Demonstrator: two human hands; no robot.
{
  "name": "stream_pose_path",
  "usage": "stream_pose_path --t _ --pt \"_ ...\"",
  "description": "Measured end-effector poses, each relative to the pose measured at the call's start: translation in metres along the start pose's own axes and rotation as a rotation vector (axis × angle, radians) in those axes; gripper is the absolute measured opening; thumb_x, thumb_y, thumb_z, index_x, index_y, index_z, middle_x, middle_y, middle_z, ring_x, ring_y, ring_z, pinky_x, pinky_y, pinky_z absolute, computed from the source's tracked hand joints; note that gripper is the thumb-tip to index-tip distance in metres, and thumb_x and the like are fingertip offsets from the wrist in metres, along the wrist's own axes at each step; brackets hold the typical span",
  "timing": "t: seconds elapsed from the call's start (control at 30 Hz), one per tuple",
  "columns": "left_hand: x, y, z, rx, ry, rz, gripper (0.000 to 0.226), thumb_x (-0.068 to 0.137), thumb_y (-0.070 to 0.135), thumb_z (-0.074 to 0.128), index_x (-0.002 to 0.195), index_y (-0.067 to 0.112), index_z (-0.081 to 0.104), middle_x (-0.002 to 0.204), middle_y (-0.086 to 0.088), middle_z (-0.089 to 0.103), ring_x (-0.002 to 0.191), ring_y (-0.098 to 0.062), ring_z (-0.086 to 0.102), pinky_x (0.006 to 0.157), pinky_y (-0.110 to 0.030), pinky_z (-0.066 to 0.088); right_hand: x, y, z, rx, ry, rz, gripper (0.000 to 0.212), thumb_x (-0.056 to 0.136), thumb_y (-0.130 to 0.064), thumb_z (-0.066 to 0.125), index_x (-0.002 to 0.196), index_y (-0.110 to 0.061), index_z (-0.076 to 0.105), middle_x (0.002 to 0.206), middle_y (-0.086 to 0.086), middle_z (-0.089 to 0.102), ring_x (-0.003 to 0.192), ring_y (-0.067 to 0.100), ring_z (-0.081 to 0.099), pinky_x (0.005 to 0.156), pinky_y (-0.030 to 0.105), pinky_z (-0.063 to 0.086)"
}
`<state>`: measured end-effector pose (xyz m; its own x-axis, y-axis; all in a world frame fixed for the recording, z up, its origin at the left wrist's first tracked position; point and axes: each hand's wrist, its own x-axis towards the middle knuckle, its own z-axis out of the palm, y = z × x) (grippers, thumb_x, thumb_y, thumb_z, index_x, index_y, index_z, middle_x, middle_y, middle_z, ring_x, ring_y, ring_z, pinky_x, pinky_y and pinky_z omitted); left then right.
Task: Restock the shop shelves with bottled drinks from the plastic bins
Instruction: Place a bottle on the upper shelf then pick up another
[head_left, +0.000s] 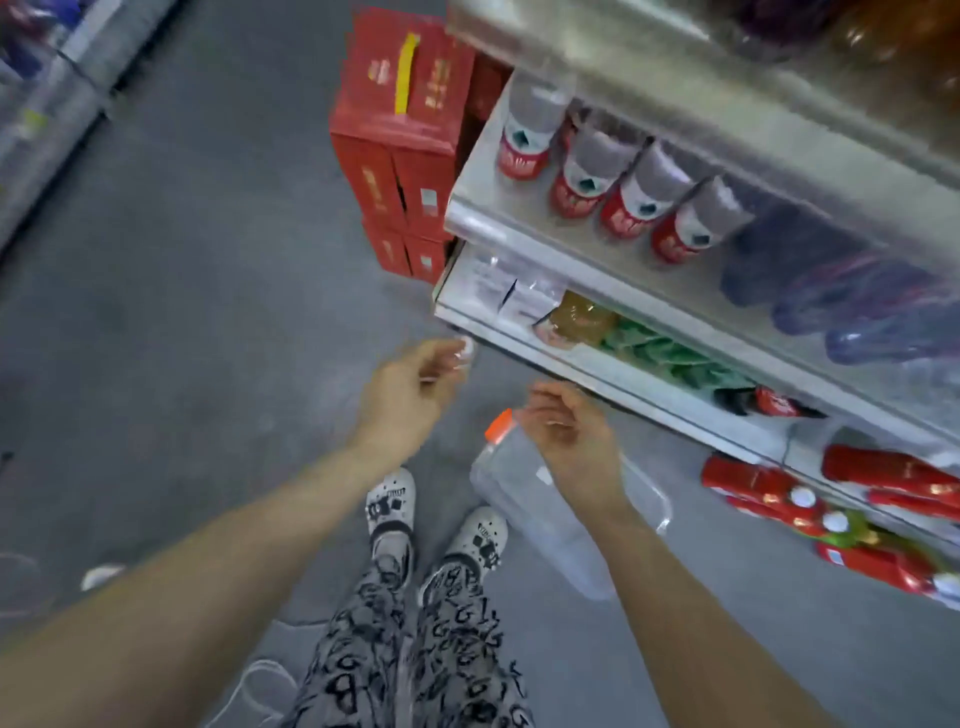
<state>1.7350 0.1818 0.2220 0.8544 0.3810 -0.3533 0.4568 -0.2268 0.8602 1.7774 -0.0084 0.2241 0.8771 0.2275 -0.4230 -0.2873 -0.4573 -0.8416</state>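
Observation:
My left hand hangs over the floor with loosely curled fingers and holds nothing. My right hand is also loosely curled and holds nothing, just above a clear plastic bin with an orange latch that stands on the floor by my feet. The bin looks empty. The shop shelves rise on the right. Water bottles with red labels stand in a row on one shelf, with dark blue bottles beside them. Amber and green bottles fill the shelf below, and red bottles lie lowest.
A stack of red cartons stands on the grey floor against the shelf's far end. Another shelf unit runs along the aisle's far left. My shoes are just left of the bin. The view is blurred.

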Motion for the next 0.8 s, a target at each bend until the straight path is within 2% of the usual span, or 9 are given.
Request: stream_pose_path --t 0.07,0.2,0.3,0.4,0.5,0.57,0.63,0.7,0.8 --pt "0.003 -0.042 0.011 0.002 0.008 -0.033 0.036 0.087 -0.006 0.063 0.111 0.021 0.067 0.087 0.008 0.066 0.073 0.011 0.06 0.076 -0.006 0.047 0.008 0.029 0.018 0.017 -0.013 0.063 0.031 0.085 -0.002 0.077 0.114 -0.003 0.067 0.102 0.008 0.072 0.081 0.007 0.066 0.079 0.017 0.052" --pt "0.012 -0.119 0.035 0.014 -0.014 -0.08 0.043 0.087 -0.008 0.062 0.114 0.025 0.064 0.1 -0.005 0.069 0.085 -0.012 0.067 0.083 -0.019 0.052 0.032 0.087 0.049 -0.029 -0.108 0.188 0.037 0.087 -0.016 0.076 0.122 -0.016 0.065 0.114 0.001 0.071 0.106 0.016 0.068 0.094 0.033 0.055" --pt "0.027 -0.169 0.053 0.011 -0.027 -0.136 0.034 0.09 0.001 0.061 0.122 0.01 0.065 0.111 -0.014 0.068 0.096 -0.025 0.068 0.09 -0.03 0.053 0.06 0.125 0.074 -0.042 -0.108 0.205 0.037 0.087 -0.016 0.076 0.122 -0.02 0.064 0.114 -0.003 0.07 0.104 0.011 0.067 0.09 0.025 0.053" --pt "0.05 -0.218 0.069 0.0 -0.053 -0.159 0.037 0.091 0.001 0.06 0.126 0.012 0.062 0.116 -0.014 0.067 0.103 -0.025 0.066 0.096 -0.038 0.053 0.092 0.166 0.096 -0.041 -0.112 0.203 0.039 0.087 -0.015 0.076 0.123 -0.024 0.063 0.112 -0.01 0.066 0.101 0.005 0.064 0.088 0.018 0.052" --pt "0.079 -0.262 0.087 0.026 -0.067 -0.156 0.04 0.091 0.001 0.064 0.13 0.011 0.061 0.12 -0.008 0.066 0.108 -0.021 0.065 0.098 -0.034 0.051 0.13 0.215 0.121 -0.044 -0.08 0.185 0.043 0.082 -0.005 0.078 0.118 -0.021 0.062 0.097 -0.012 0.063 0.087 0.007 0.061 0.089 0.032 0.051" --pt "0.1 -0.286 0.101 0.007 -0.073 -0.17 0.043 0.091 -0.001 0.064 0.132 0.009 0.059 0.122 -0.004 0.064 0.108 -0.017 0.063 0.093 -0.015 0.048 0.156 0.244 0.136 -0.019 -0.062 0.174 0.046 0.077 0.0 0.078 0.116 -0.015 0.06 0.089 -0.013 0.058 0.078 0.005 0.055 0.087 0.031 0.047" --pt "0.12 -0.31 0.115 0.014 -0.086 -0.17 0.047 0.09 -0.001 0.063 0.135 0.009 0.056 0.123 -0.004 0.063 0.107 -0.013 0.061 0.087 -0.003 0.042 0.18 0.269 0.15 -0.018 -0.067 0.19 0.047 0.078 0.003 0.078 0.117 -0.015 0.058 0.095 -0.007 0.059 0.084 0.008 0.056 0.086 0.025 0.047" --pt "0.137 -0.331 0.129 0.015 -0.118 -0.167 0.052 0.089 -0.001 0.063 0.139 0.01 0.052 0.123 -0.001 0.061 0.109 -0.015 0.061 0.091 -0.01 0.043 0.202 0.294 0.16 -0.041 -0.069 0.189 0.051 0.078 0.002 0.079 0.117 -0.022 0.056 0.1 -0.008 0.059 0.089 0.008 0.057 0.088 0.025 0.049" --pt "0.157 -0.356 0.149 -0.058 -0.124 -0.205 0.054 0.089 -0.006 0.059 0.141 0.009 0.049 0.115 0.011 0.055 0.108 -0.015 0.058 0.092 -0.021 0.045 0.232 0.326 0.175 -0.109 -0.07 0.196 0.059 0.077 -0.004 0.081 0.121 -0.031 0.052 0.103 -0.012 0.059 0.095 0.008 0.059 0.097 0.035 0.053"
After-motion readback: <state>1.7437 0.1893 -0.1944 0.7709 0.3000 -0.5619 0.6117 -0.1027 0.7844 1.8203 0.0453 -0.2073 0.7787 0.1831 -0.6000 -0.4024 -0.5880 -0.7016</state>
